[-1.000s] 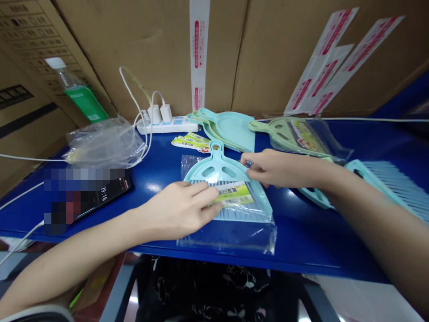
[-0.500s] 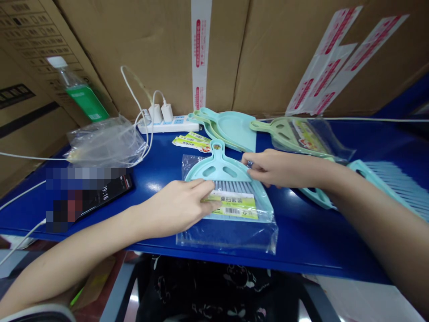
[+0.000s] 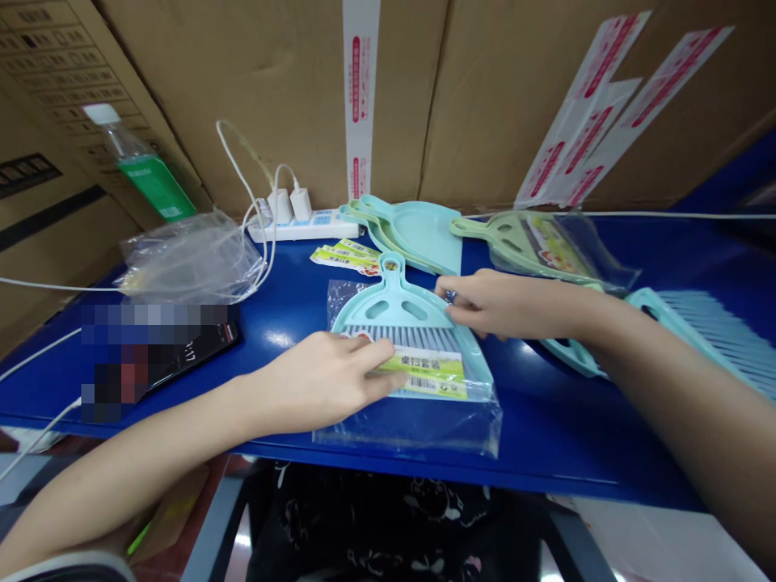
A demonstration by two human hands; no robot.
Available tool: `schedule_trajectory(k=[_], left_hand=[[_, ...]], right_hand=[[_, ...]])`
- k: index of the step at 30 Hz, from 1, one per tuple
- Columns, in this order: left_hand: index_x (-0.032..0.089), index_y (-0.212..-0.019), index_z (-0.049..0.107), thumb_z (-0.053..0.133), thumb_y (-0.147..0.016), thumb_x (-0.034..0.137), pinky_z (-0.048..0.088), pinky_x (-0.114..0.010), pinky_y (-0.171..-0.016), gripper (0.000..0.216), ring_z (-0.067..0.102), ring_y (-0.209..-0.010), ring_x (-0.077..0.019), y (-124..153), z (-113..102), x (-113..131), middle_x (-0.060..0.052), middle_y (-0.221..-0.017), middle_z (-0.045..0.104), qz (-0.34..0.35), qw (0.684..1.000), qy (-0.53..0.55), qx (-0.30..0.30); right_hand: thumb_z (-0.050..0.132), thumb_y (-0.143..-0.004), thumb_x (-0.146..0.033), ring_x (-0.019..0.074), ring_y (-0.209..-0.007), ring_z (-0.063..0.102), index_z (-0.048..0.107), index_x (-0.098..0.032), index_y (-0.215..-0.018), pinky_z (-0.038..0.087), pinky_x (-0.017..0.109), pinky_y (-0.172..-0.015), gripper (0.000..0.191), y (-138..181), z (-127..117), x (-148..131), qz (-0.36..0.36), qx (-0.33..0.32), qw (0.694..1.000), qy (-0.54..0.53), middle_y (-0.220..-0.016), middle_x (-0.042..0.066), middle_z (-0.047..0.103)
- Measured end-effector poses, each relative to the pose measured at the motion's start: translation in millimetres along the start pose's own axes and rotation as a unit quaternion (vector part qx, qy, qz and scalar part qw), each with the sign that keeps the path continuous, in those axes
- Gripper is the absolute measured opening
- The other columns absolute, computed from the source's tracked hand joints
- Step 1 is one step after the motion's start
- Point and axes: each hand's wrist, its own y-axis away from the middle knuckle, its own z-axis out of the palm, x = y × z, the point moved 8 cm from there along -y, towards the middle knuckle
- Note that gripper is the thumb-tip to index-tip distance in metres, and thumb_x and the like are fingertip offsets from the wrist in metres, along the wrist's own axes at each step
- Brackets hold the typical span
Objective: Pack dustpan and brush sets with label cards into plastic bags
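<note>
A light-blue dustpan (image 3: 355,311) lies in a clear plastic bag (image 3: 418,432) in front of me, with a grey-bristled brush (image 3: 397,309) nested on it. Across the bristles runs a green and white label card (image 3: 433,365). My left hand (image 3: 339,376) is at the card's left part, thumb and index finger curled over it. Its grip is partly hidden. At the dustpan's upper right edge, my right hand (image 3: 470,301) pinches the bag's side between thumb and fingers. A ring sits on one finger.
Stacked dustpans (image 3: 428,230) and loose label cards (image 3: 345,257) lie behind. A bagged green set (image 3: 509,242) and a blue brush (image 3: 715,331) are at right. At left are a phone (image 3: 200,352), crumpled plastic (image 3: 194,255), a power strip (image 3: 321,225) and a bottle (image 3: 151,182).
My left fingers have shifted slightly right and down over the label card, and more of its print shows. The bag's lower left corner has spread a little left. My right hand stays nearly still.
</note>
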Motion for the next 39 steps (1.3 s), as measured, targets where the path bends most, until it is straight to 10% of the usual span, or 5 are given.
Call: schedule_trajectory(k=[23, 39], left_hand=[[0.014, -0.101, 0.065, 0.041, -0.095, 0.010, 0.047, -0.025, -0.052, 0.025, 0.059, -0.064, -0.0131, -4, -19, 20, -0.001, -0.072, 0.059, 0.033, 0.995, -0.029, 0.093], [0.014, -0.088, 0.061, 0.039, -0.094, 0.008, 0.047, -0.028, -0.057, 0.023, 0.058, -0.066, -0.0158, -4, -9, 16, -0.003, -0.074, 0.063, 0.033, 0.998, 0.009, 0.044]], right_hand=[[0.037, -0.087, -0.023, 0.0140, -0.045, 0.056, 0.040, -0.022, -0.083, 0.041, 0.025, -0.045, 0.004, 0, 1, -2, -0.001, -0.005, 1.000, -0.007, -0.053, -0.003, 0.053], [0.032, -0.093, -0.033, 0.0142, -0.045, 0.056, 0.040, -0.022, -0.087, 0.042, 0.026, -0.046, 0.015, -1, 4, 0, -0.019, -0.018, 1.000, 0.000, -0.054, -0.002, 0.056]])
